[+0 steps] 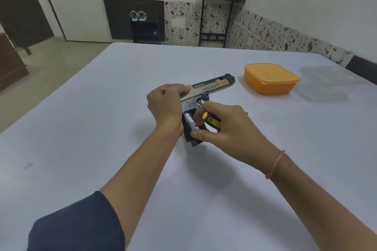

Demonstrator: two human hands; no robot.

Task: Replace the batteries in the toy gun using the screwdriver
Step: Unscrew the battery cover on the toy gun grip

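Note:
A gold and black toy gun [212,86] lies on its side in the middle of the table, barrel toward the right. My left hand [165,104] grips its rear slide from above. The grip's battery compartment is open and a white battery [191,122] shows inside. My right hand [226,130] holds a screwdriver with a black and orange handle [212,120] in its curled fingers, while its thumb presses at the lower end of the battery. The screwdriver's tip is hidden behind the hand.
An orange lidded box [270,78] stands on the white table [81,148] to the right of the gun. A clear plastic sheet [334,81] lies beyond it near the right edge. A small metal bit [265,134] lies right of my right hand.

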